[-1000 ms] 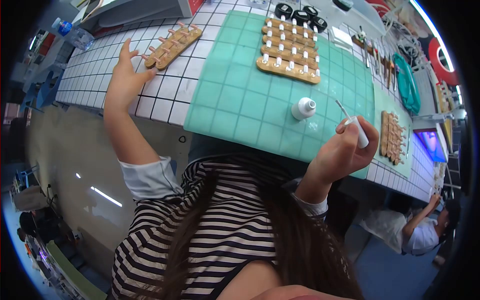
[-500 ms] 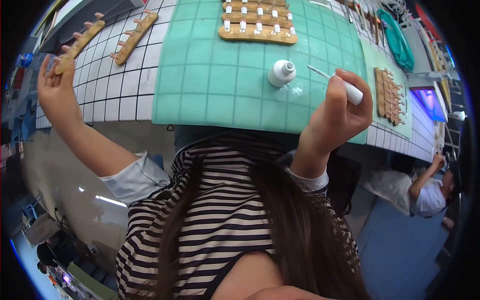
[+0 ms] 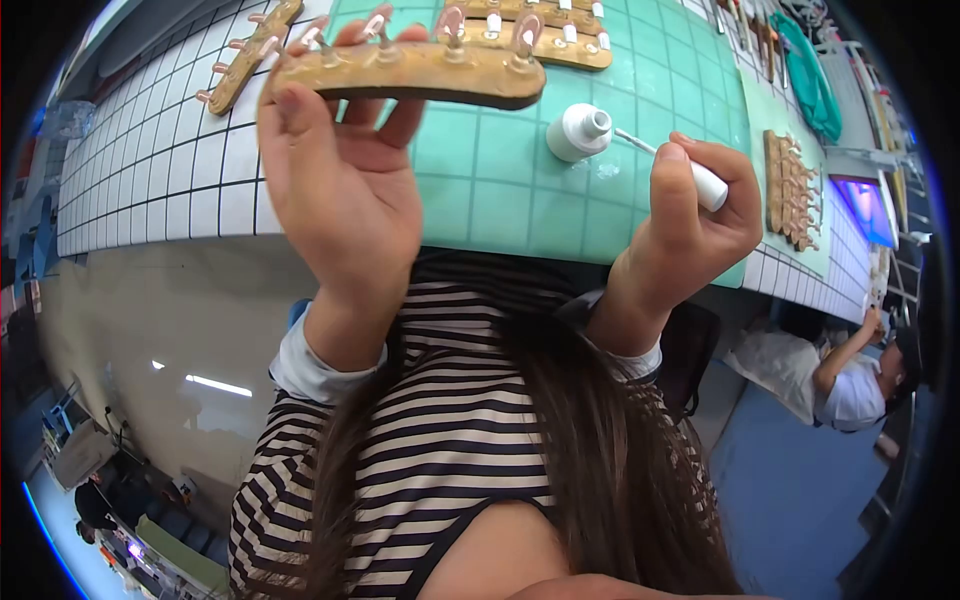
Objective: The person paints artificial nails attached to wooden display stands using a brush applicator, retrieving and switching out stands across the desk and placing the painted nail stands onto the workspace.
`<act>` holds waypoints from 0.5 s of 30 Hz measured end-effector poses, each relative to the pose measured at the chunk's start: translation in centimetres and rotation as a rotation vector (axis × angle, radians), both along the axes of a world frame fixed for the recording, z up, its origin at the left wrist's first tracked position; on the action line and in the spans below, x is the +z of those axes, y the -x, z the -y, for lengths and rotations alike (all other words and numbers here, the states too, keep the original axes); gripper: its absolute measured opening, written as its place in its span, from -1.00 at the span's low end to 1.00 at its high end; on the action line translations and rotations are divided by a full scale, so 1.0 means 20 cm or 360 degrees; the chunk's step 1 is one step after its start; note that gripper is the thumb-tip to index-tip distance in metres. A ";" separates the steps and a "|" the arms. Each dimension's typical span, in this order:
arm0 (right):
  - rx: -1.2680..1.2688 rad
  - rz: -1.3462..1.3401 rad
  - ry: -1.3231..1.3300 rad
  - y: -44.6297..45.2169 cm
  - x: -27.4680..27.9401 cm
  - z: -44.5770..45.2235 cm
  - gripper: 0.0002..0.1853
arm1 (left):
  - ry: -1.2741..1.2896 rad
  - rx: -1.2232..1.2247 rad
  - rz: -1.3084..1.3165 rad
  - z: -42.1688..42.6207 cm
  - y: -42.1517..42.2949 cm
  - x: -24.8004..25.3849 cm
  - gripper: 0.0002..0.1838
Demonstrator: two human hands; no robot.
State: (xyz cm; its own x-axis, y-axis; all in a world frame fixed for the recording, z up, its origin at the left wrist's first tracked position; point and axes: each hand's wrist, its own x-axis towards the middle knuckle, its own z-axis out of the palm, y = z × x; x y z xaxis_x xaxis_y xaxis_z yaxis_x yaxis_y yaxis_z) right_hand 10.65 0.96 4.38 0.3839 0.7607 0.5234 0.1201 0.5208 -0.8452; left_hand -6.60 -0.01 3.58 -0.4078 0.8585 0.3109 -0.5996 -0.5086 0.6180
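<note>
My left hand (image 3: 345, 190) grips a wooden nail tip stand (image 3: 410, 75) by its left end, raised above the table. Several clear pinkish nail tips (image 3: 453, 25) stick up from it, some with white on them. Between the thumb and fingers of my right hand (image 3: 700, 205) is a white nail polish brush (image 3: 708, 188), its bristle end pointing left towards the bottle. That white polish bottle (image 3: 578, 133) stands uncapped on the green mat (image 3: 470, 200). Beyond the held stand, partly hidden by it, are more wooden stands (image 3: 575, 45) with white-painted tips.
Another wooden stand with tips (image 3: 255, 60) lies on the white tiled table (image 3: 150, 180) at the left. Several more stands (image 3: 790, 190) are grouped at the right, near a purple-lit lamp (image 3: 868, 208). A person in white (image 3: 850, 385) sits at the far right.
My left hand has brought the wooden stand from the far left to in front of me, over the mat. My right hand holds the brush almost where it was.
</note>
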 end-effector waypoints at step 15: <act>0.0092 0.0176 0.0052 0.02 0.00 0.00 -0.91 | 0.0052 -0.0055 0.0048 0.01 -0.01 -0.14 -0.58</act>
State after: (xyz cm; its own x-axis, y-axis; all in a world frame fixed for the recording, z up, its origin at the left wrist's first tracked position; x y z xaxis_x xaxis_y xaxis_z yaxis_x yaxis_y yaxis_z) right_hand 10.32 1.04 4.37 0.2799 0.7973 0.5347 0.1842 0.5021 -0.8450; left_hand -6.37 -0.17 0.72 -0.3866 0.8817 0.2706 -0.6352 -0.4672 0.6150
